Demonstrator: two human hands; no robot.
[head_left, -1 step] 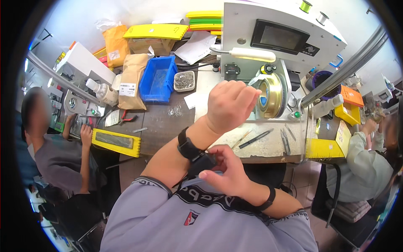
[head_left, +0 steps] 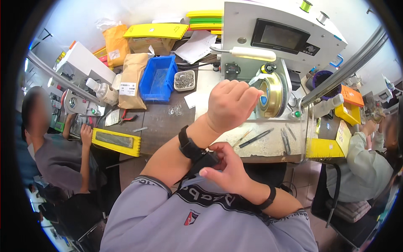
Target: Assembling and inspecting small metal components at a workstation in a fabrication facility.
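Note:
My left hand (head_left: 234, 102) is a closed fist, back up, raised in front of the gold spool-like wheel (head_left: 273, 96) of the white machine (head_left: 239, 29). Nothing sticks out of it; its fingertips are hidden. Around my left forearm sits a black strap (head_left: 187, 143). Beside that strap, on the near side, is a small black box (head_left: 205, 162). My right hand (head_left: 228, 171) grips the box, thumb on its near edge and curled fingers at its far corner. A thin black band (head_left: 268, 198) circles my right wrist.
On the bench lie tweezers (head_left: 285, 141), a dark pen-like tool (head_left: 256, 138) and red-handled pliers (head_left: 128, 118). A blue bin (head_left: 158, 80) and a dish of small metal parts (head_left: 184, 80) stand farther back. People sit at left (head_left: 63, 157) and right (head_left: 357, 168).
My right fingers have drawn in around the black box, which has shifted slightly to the right and up. My left fist stays almost in place.

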